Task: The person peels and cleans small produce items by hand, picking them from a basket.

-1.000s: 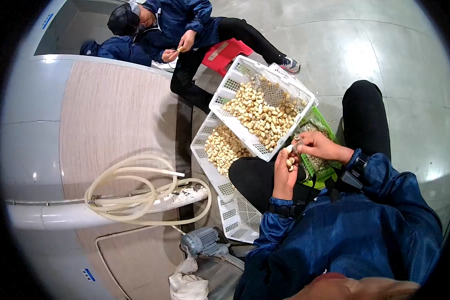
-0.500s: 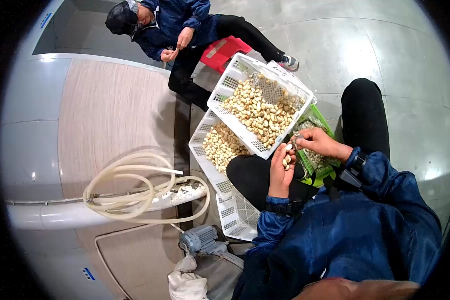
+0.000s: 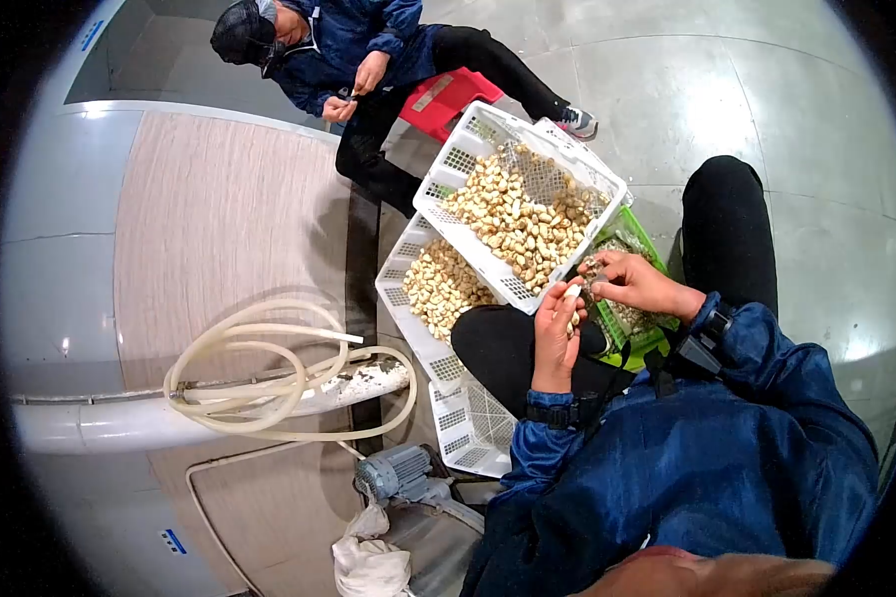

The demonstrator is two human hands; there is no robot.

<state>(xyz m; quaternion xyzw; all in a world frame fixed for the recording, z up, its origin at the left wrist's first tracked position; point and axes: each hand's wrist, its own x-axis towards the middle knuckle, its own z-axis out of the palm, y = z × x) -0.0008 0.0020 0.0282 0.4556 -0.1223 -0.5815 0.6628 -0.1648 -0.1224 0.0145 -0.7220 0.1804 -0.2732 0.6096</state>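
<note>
My left hand (image 3: 554, 348) is closed around a few small oval pieces (image 3: 571, 293), whitish to tan, one showing at the fingertips. Close beside it, my right hand (image 3: 642, 286) pinches a small dark, ragged bit (image 3: 591, 282) whose kind I cannot make out. Both hands are above my bent knee, at the near corner of the upper white crate (image 3: 513, 295). That crate holds a heap of similar tan oval pieces (image 3: 521, 216). Partly under my right hand is a green basket (image 3: 650, 249) with small mottled scraps inside.
A second white crate (image 3: 393, 298) with tan pieces sits lower left. Across from me, a co-worker (image 3: 368, 45) sits on a red stool (image 3: 446, 102), hands together. A coiled hose (image 3: 234, 343) lies over a white pipe (image 3: 119, 428), near a grey motor (image 3: 396, 475).
My right fingers have shifted slightly against the left fingertips, and the pale piece there has turned more upright. The left hand has closed a little over its pieces. The crates stay put.
</note>
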